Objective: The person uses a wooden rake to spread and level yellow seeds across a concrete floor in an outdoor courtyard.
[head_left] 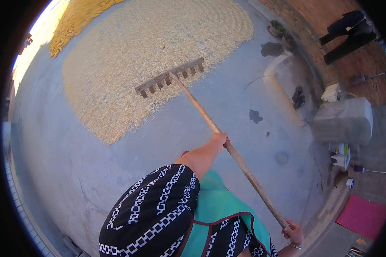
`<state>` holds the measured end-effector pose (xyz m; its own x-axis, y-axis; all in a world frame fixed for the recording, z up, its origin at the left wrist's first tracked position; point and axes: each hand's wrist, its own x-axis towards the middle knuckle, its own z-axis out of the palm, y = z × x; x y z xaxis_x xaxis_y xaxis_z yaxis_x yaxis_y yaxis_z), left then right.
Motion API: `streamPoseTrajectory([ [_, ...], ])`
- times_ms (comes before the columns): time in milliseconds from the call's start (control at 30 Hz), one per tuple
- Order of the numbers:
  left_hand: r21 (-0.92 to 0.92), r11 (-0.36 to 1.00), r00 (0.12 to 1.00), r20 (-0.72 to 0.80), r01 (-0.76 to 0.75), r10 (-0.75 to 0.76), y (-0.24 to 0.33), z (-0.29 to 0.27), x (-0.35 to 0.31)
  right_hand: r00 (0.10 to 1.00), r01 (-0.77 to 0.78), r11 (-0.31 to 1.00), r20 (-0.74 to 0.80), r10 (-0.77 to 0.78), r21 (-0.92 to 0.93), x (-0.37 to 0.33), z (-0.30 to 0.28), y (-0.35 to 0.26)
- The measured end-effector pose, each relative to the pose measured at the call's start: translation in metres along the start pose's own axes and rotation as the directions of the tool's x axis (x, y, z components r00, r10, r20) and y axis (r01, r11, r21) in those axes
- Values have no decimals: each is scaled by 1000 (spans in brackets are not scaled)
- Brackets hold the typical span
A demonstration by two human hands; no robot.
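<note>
A long-handled wooden rake (192, 99) runs from my lower right up to the far middle. My left hand (221, 139) is closed round the middle of its handle, with the arm stretched forward. Close to the handle's near end, my right hand (293, 233) grips it, and a bracelet shows at that wrist. The toothed rake head (169, 77) lies across the near edge of a wide spread of pale grain (116, 81). Its blocky teeth point back toward me. Fine curved lines mark the grain's far right part.
Yellow corn cobs (77, 21) are heaped at the far left. Along the right stand a pale boxy basin (345, 120), dark clothes (349, 34) by a brick wall and a pink mat (363, 216). Wet patches (255, 116) mark the grey concrete floor (137, 167).
</note>
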<state>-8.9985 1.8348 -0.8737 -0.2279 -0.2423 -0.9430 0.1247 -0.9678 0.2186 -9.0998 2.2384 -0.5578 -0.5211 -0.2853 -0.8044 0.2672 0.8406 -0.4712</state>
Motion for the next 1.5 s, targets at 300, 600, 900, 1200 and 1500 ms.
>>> streamPoseTrajectory([
  [300, 21, 997, 996, -52, 73, -72, -108, -61, -36, 970, -23, 998, -242, 36, 57, -8, -36, 146],
  [600, -32, 989, 977, -154, 146, -149, -198, -135, -79, 973, 112, 693, -64, -223, -713, -35, -68, 253],
  [900, -103, 994, 988, -150, 27, -42, -97, -252, -38, 980, -157, 966, -155, 127, -204, -26, 87, 158],
  [1200, -203, 951, 971, -99, -235, 219, 194, -378, -64, 927, 221, 975, 310, -213, 11, -46, 423, -92],
  [1500, -221, 874, 901, -99, -433, 422, 462, -480, -103, 711, 422, 903, 591, -382, 76, -22, 737, -322],
])
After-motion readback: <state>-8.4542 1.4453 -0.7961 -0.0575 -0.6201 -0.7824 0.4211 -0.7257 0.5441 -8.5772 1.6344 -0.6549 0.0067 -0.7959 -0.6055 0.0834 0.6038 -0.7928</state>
